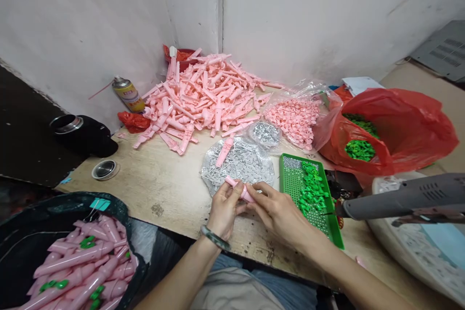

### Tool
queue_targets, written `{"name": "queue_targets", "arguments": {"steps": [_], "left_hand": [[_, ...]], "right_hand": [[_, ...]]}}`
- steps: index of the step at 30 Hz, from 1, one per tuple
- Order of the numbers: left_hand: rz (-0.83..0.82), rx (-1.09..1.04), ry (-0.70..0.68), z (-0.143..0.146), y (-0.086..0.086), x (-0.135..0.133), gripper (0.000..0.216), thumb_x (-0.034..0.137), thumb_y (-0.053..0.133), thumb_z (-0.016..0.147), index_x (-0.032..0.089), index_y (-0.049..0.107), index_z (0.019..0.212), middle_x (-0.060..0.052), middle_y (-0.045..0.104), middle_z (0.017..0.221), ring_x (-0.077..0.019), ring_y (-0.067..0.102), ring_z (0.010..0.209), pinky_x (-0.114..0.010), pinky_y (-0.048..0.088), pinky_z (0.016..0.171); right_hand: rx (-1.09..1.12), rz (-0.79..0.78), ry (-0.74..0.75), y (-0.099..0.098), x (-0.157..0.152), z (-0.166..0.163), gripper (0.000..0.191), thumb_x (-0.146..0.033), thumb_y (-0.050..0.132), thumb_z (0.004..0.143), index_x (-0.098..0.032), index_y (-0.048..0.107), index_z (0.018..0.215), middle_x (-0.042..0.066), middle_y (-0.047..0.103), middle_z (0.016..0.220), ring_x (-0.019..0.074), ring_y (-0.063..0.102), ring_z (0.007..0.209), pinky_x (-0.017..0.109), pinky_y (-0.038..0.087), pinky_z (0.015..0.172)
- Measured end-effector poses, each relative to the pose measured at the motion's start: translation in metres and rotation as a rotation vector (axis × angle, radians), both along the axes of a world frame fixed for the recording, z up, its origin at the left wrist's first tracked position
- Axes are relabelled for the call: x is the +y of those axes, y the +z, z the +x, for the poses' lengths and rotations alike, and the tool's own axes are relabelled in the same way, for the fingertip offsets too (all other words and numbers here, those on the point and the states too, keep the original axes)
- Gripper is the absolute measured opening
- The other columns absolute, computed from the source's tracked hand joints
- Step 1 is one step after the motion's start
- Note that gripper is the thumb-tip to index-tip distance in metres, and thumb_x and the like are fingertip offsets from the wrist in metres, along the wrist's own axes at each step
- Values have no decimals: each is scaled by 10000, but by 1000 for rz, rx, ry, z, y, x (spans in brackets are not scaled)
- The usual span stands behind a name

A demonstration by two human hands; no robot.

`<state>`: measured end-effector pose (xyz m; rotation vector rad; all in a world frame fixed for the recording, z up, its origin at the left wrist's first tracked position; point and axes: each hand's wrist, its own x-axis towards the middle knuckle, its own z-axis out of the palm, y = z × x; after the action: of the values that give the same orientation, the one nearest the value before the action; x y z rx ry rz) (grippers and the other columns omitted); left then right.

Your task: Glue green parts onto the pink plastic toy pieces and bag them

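Observation:
Both my hands meet over the front of the table, closed around one pink plastic part (231,181). My left hand (224,208), with a bangle at the wrist, grips its left end between thumb and fingers. At the other end, the fingers of my right hand (273,206) pinch the part and cover most of it. Just beyond them lies a shallow round tray (267,164) full of small grey pieces and metal pins, with another pink part (224,151) resting on top. To the right stands a green perforated basket (290,179) holding small bright green pieces (312,186).
Behind is a large heap of pink parts (207,92), beside a clear bag of small pink pieces (294,116). A red plastic bag (407,131) and a grey power tool (395,196) occupy the right. At left are a spray can (128,94), a black flask (83,135) and a dark bin (121,203).

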<state>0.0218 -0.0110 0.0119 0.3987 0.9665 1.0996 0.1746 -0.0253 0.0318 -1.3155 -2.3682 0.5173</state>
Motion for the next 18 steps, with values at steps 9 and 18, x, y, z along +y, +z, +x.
{"name": "queue_targets", "arguments": {"steps": [9, 18], "left_hand": [[24, -28, -36, -6, 2, 3, 439, 411, 815, 723, 140, 632, 1016, -57, 677, 879, -151, 654, 751, -280, 599, 650], [27, -129, -67, -9, 0, 4, 439, 372, 829, 717, 131, 655, 1040, -96, 720, 957, -185, 694, 795, -313, 603, 694]], "right_hand": [[169, -133, 0, 14, 10, 3, 255, -202, 506, 982, -246, 653, 1186, 54, 626, 1060, 163, 624, 890, 308, 501, 802], [165, -168, 27, 32, 19, 8, 198, -251, 513, 993, -221, 689, 1081, 38, 625, 927, 147, 584, 830, 283, 453, 741]]}}
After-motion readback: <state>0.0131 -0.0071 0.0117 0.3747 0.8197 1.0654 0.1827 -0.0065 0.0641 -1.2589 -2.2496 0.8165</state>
